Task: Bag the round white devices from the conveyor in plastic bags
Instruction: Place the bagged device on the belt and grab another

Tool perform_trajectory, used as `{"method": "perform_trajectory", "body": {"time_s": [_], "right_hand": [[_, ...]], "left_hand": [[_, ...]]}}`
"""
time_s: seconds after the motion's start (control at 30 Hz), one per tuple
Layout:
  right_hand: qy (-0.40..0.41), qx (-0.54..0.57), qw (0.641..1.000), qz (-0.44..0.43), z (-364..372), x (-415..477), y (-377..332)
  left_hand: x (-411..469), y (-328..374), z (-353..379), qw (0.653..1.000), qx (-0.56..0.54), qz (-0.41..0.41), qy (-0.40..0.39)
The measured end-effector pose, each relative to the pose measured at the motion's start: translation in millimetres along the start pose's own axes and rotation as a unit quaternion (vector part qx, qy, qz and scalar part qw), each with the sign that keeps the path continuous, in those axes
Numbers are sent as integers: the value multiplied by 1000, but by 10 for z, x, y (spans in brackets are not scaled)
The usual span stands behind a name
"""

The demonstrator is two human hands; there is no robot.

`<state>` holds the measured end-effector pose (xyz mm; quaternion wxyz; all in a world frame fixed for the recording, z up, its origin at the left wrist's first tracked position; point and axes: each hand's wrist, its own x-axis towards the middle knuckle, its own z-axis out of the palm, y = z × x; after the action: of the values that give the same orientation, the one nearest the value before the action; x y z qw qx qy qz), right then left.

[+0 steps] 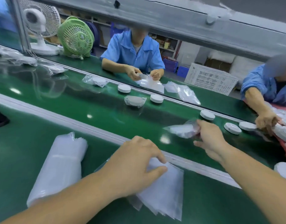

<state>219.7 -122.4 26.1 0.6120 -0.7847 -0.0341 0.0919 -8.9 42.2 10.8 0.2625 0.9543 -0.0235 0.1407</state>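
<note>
On the belt [90,102], far side of the rail from me: right grip [210,136] reached out, arm nearly straight, palm down, wrist low over the belt.

- Fingers lie on the near end of a bagged device [181,130]; thumb splayed clear toward me. Motion blur, so I cannot tell whether the pinch on the bag is closed or already slack.
- Bagged device lies flat on the belt to the left of the grip. The bag's long axis runs along the belt, away to the left.
- Nearest bare device [207,115] sits flat just beyond my fingertips, against the belt's far edge. It is round, so approach angle is free.
- Second device [232,128] and third device [247,126] lie further right, near another worker's hand [266,122].

Left grip [135,160] is on the near counter [17,143], well apart from every bare device. Its thumb and fingers are curled, pinching the top corner of the bag stack [165,196].

Judgement: right is the nearer hand. The next pick is a short push forward to the nearest bare device, while left peels one bag free.
</note>
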Motion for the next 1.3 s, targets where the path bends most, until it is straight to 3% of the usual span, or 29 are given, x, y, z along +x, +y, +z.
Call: {"method": "perform_trajectory", "body": {"time_s": [0.1, 0.33, 0.47, 0.57, 0.63, 0.73, 0.77, 0.8, 0.9, 1.07, 1.2, 1.3], "right_hand": [[-29, 15, 999, 40, 154, 494, -112], [-43, -47, 996, 62, 530, 892, -190], [22, -168, 985, -21, 490, 849, -33], [18, -240, 969, -62, 331, 637, 24], [16, -386, 916, -111, 126, 432, 164], [55, -617, 770, -156, -328, 117, 446], [44, -649, 744, -151, -490, 55, 526], [20, -648, 749, -135, -638, 11, 587], [-51, -549, 825, -121, -881, -90, 671], [-35, -422, 868, -258, -840, -461, 574], [-56, -358, 832, -419, -676, -1044, 578], [-46, -321, 808, -492, -608, -1282, 717]], "left_hand": [[9, -58, 27, 995, 84, 26, -42], [14, -115, 204, 985, 126, 42, -105], [11, -92, 275, 985, 135, 41, -94], [11, -80, 301, 983, 158, 43, -82], [-5, -76, 298, 982, 166, 44, -74], [-26, -40, 300, 983, 168, 48, -62], [-31, -24, 302, 982, 170, 49, -63], [-33, -11, 300, 982, 172, 51, -64], [-33, 3, 276, 981, 159, 56, -96], [-52, 26, 254, 977, 171, 72, -106], [-29, 8, 241, 974, 198, 76, -80], [-41, -6, 244, 969, 223, 79, -71]]}}
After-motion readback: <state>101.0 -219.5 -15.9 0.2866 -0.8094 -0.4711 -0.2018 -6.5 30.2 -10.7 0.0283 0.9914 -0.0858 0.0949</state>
